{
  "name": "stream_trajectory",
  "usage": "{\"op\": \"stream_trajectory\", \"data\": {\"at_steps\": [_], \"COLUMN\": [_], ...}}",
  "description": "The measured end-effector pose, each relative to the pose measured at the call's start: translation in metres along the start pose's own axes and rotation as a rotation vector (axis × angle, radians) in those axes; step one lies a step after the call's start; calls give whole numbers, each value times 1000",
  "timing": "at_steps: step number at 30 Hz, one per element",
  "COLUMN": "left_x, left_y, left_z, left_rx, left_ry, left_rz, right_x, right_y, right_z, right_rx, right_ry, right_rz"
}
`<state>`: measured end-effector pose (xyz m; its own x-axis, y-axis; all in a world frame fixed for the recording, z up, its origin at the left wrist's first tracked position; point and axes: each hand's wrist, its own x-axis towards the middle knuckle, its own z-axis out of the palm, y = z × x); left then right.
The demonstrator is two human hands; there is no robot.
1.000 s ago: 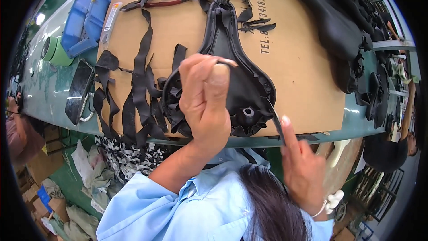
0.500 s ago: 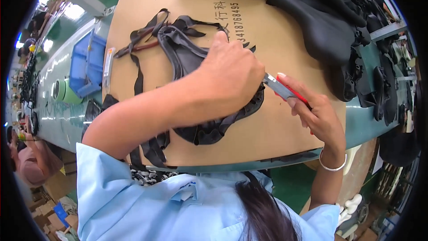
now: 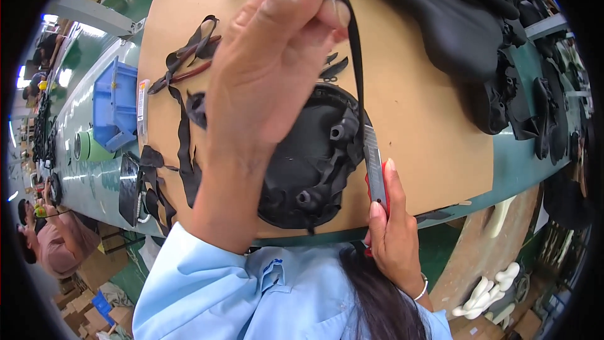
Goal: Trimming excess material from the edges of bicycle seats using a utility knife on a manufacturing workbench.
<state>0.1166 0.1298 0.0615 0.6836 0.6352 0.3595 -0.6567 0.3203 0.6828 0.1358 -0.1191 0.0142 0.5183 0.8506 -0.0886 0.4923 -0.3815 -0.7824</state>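
The left hand (image 3: pixel 270 66) grips a black strip (image 3: pixel 357 50) in its fingers, above the seat (image 3: pixel 302 135) and hiding part of it; the strip runs taut down to the seat's right edge, where the tip of the knife (image 3: pixel 375 170) is; whether blade and strip touch is too small to tell; the right hand (image 3: pixel 396 239) is wrapped round the knife.

A clean cut seems to want even tension on the strip, a shallow blade close along the edge, and left fingers clear of its line; too deep a bite could nick the cover.

The left forearm rises steeply, palm toward the right; the right hand sits low, index finger along the handle, blade pointing away from the body.

The seat lies underside up on cardboard (image 3: pixel 428 138); scraps (image 3: pixel 184 132) lie to its left, other seats (image 3: pixel 453 38) beyond to the right.
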Motion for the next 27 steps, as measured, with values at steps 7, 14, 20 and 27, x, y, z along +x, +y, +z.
{"op": "stream_trajectory", "data": {"at_steps": [7,14,20,27], "left_x": [-31,-63,-53,-58], "left_y": [20,18,-10,-5], "left_z": [14,-10,-32,-26], "left_rx": [1108,1777,1283,468], "left_ry": [-294,-721,-492,-81], "left_rz": [-82,83,-91,-295], "right_x": [-22,11,10,-5], "right_y": [-7,-10,-6,-22], "right_z": [10,-25,-32,-50], "right_rx": [132,95,102,395], "right_ry": [11,-76,-120,-218], "right_rz": [122,48,45,412]}}
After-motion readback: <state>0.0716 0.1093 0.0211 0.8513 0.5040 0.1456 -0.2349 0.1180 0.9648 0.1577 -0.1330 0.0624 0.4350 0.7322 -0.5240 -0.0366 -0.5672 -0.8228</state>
